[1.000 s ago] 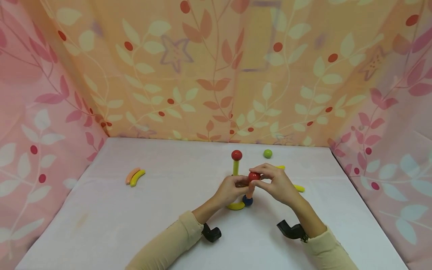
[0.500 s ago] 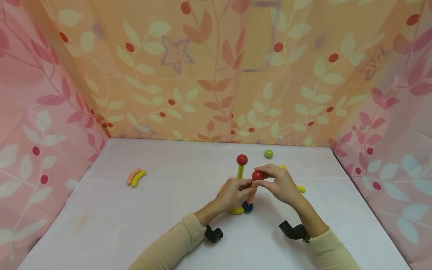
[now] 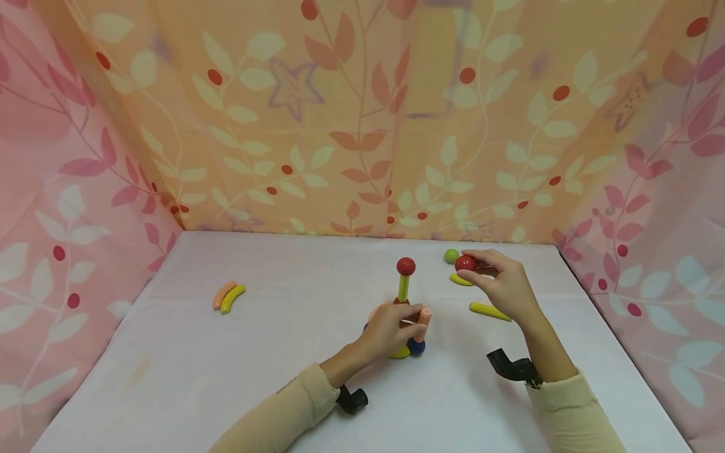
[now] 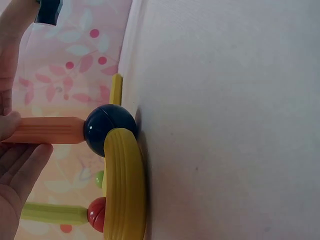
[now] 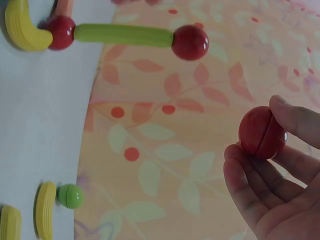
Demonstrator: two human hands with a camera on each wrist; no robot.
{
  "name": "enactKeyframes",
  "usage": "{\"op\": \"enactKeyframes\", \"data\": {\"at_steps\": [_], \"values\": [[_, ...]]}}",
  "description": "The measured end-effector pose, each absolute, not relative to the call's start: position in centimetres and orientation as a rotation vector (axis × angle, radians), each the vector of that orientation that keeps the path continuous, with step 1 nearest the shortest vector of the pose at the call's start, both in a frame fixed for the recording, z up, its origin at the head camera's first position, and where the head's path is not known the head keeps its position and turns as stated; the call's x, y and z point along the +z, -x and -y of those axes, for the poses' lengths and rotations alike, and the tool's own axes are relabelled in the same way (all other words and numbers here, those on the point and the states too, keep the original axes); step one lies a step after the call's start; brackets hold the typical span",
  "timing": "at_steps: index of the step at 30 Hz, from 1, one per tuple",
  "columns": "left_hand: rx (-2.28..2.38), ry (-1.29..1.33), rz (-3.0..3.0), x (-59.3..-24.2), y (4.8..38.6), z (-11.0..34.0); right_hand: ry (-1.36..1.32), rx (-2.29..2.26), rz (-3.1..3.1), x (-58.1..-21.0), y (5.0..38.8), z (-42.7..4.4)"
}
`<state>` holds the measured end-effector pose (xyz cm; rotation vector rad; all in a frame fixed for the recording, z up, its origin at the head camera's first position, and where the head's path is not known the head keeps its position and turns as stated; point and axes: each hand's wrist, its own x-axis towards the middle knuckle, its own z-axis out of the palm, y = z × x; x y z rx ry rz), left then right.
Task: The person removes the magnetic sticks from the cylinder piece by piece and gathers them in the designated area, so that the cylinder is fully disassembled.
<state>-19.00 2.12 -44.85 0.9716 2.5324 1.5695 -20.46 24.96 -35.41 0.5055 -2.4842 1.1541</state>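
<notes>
My left hand (image 3: 387, 328) pinches an upright orange stick (image 3: 423, 322), whose lower end meets a dark blue ball (image 3: 416, 346) on the table. In the left wrist view a curved yellow piece (image 4: 125, 185) lies against that blue ball (image 4: 107, 129). Just behind the left hand, a green stick (image 3: 403, 288) stands with a red ball (image 3: 406, 266) on top and another red ball (image 5: 61, 33) at its base. My right hand (image 3: 506, 286) holds a loose red ball (image 3: 466, 263) between thumb and fingers, off the table in the right wrist view.
A green ball (image 3: 451, 255), a short yellow piece (image 3: 461, 279) and a straight yellow stick (image 3: 488, 311) lie at the right. One orange (image 3: 223, 295) and one yellow curved piece (image 3: 233, 299) lie side by side at the left. Patterned cloth surrounds the table.
My right hand has lifted the red ball off the orange stick's top and carried it right and toward the back. The left hand stays at the orange stick.
</notes>
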Motion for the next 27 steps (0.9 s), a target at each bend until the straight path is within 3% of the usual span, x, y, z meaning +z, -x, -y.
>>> {"op": "enactKeyframes", "data": {"at_steps": [15,27], "values": [[1.566,-0.962,-2.567,-44.9,19.5,-2.1,-0.156,1.061,2.767,-37.5,27.2,-29.4],[1.474,-1.072,-2.595,-44.5,19.5,-2.7,-0.107,0.933,3.003,-41.9,33.0,-31.9]]}}
